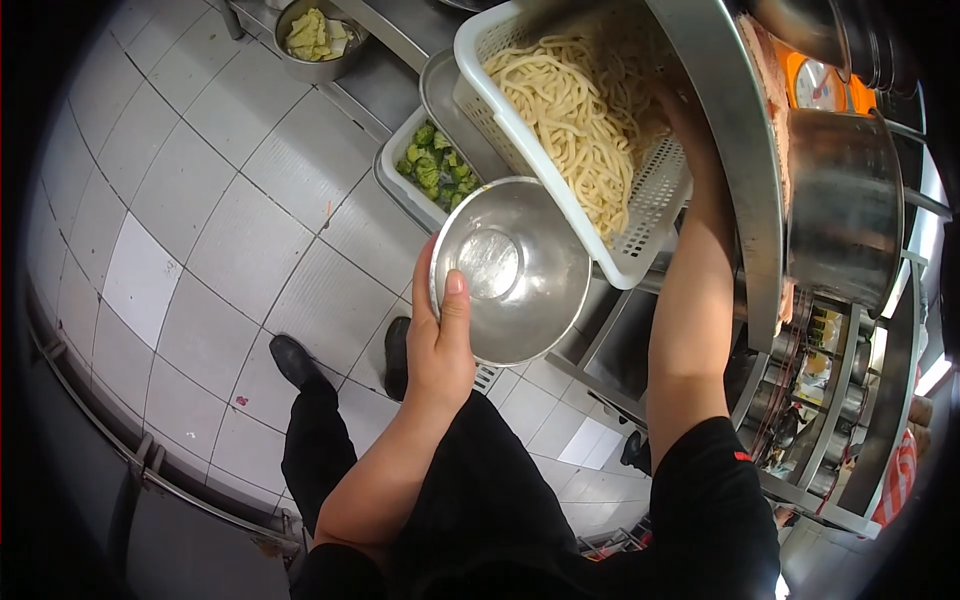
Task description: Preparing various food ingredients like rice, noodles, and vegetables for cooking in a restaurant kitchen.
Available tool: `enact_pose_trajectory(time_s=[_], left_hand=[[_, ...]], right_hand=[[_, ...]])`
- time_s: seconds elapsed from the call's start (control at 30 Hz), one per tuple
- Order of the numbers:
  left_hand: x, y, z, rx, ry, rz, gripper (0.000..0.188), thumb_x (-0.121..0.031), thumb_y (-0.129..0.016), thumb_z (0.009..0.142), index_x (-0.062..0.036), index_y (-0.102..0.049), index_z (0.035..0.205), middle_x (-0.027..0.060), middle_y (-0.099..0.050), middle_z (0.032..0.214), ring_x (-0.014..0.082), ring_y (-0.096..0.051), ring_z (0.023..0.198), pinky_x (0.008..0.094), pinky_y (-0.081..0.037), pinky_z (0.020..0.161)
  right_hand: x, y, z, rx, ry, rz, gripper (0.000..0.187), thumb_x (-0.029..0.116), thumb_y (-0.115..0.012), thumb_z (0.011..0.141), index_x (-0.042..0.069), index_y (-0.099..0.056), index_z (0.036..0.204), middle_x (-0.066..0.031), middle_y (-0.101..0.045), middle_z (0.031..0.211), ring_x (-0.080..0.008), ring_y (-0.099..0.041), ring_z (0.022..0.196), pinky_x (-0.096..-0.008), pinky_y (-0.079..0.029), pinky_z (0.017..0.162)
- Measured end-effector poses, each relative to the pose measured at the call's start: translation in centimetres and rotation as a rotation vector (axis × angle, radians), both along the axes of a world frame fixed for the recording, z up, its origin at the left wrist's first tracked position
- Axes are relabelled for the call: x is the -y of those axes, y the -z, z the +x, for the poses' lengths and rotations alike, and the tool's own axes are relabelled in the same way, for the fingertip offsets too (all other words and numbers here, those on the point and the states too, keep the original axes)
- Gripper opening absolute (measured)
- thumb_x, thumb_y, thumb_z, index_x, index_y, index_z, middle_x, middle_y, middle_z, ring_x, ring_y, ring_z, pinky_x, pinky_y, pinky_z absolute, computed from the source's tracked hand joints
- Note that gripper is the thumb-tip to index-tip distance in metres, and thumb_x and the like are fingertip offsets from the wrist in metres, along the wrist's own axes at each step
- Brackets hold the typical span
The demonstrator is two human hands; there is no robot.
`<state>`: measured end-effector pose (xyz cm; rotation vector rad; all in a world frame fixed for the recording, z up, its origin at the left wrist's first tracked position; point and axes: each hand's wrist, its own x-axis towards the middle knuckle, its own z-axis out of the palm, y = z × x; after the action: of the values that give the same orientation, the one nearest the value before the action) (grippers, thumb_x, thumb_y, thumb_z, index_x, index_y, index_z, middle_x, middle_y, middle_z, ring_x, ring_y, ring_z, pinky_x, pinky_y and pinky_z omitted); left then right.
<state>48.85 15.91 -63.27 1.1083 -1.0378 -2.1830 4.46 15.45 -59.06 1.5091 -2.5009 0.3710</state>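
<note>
"Noodles (pixel 575 130) are lying in the white basket (pixel 622 272), probably soft, slippery. Best hold?"
"Cupping from beneath! Left hand (pixel 440 340) is gripping the steel bowl (pixel 515 270); right hand's (pixel 682 120) hiding its grip."

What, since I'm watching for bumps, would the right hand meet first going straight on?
Probably the noodles in the white basket; shadow hides whether the right hand touches them.

Thick pale noodles (pixel 575 120) heap in a white basket (pixel 528 146) beside a steel bowl (pixel 520 275).
</note>
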Motion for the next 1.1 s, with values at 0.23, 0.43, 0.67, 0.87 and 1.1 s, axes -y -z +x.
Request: enact_pose_trajectory(time_s=[0.23, 0.43, 0.67, 0.87, 1.1], left_hand=[[0.8, -0.8, 0.3, -0.063, -0.041, 0.034, 0.060, -0.044, -0.036, 0.101, -0.0038, -0.027, 0.145, 0.0181, -0.042, 0.138, 0.0249, -0.043, 0.126, 0.0348, -0.034, 0.105], [0.9, -0.5, 0.8, 0.062, -0.001, 0.055, 0.062, -0.046, -0.035, 0.100, -0.0038, -0.027, 0.145, 0.0193, -0.041, 0.139, 0.0275, -0.043, 0.127, 0.0353, -0.034, 0.105], [1.0, 0.5, 0.6, 0.028, 0.029, -0.003, 0.065, -0.049, -0.035, 0.099, -0.0024, -0.027, 0.144, 0.0205, -0.039, 0.141, 0.0297, -0.040, 0.130, 0.0374, -0.033, 0.106], [0.6, 0.5, 0.2, 0.056, 0.018, -0.028, 0.063, -0.047, -0.038, 0.100, -0.0013, -0.031, 0.143, 0.0179, -0.045, 0.135, 0.0253, -0.043, 0.126, 0.0332, -0.032, 0.105], [0.9, 0.1, 1.4, 0.053, -0.006, 0.047, 0.064, -0.047, -0.039, 0.099, -0.0003, -0.030, 0.143, 0.0189, -0.046, 0.134, 0.0255, -0.044, 0.125, 0.0328, -0.033, 0.105]], right_hand=[[16.5, 1.3, 2.0, 0.122, -0.220, -0.055, 0.050, 0.040, -0.058, 0.088, 0.002, -0.057, 0.121, -0.0166, -0.058, 0.123, -0.0302, -0.051, 0.117, -0.0407, -0.042, 0.096], [12.9, 2.4, 1.3, 0.639, -0.249, -0.217, 0.057, 0.027, -0.072, 0.078, -0.002, -0.054, 0.123, -0.0188, -0.058, 0.121, -0.0323, -0.054, 0.112, -0.0391, -0.042, 0.094], [10.8, 0.8, 8.8, -0.006, -0.071, 0.089, 0.064, 0.041, -0.061, 0.084, 0.000, -0.048, 0.131, -0.0226, -0.056, 0.124, -0.0366, -0.053, 0.115, -0.0396, -0.041, 0.096], [5.8, -4.5, 24.6, 0.322, 0.460, 0.587, 0.093, 0.058, -0.064, 0.076, 0.008, -0.028, 0.146, -0.0272, -0.052, 0.128, -0.0366, -0.048, 0.124, -0.0391, -0.037, 0.105], [2.6, -1.9, 23.7, 0.304, 0.570, 0.482, 0.092, 0.053, -0.071, 0.072, 0.011, -0.030, 0.143, -0.0227, -0.049, 0.133, -0.0353, -0.044, 0.126, -0.0420, -0.037, 0.103]])
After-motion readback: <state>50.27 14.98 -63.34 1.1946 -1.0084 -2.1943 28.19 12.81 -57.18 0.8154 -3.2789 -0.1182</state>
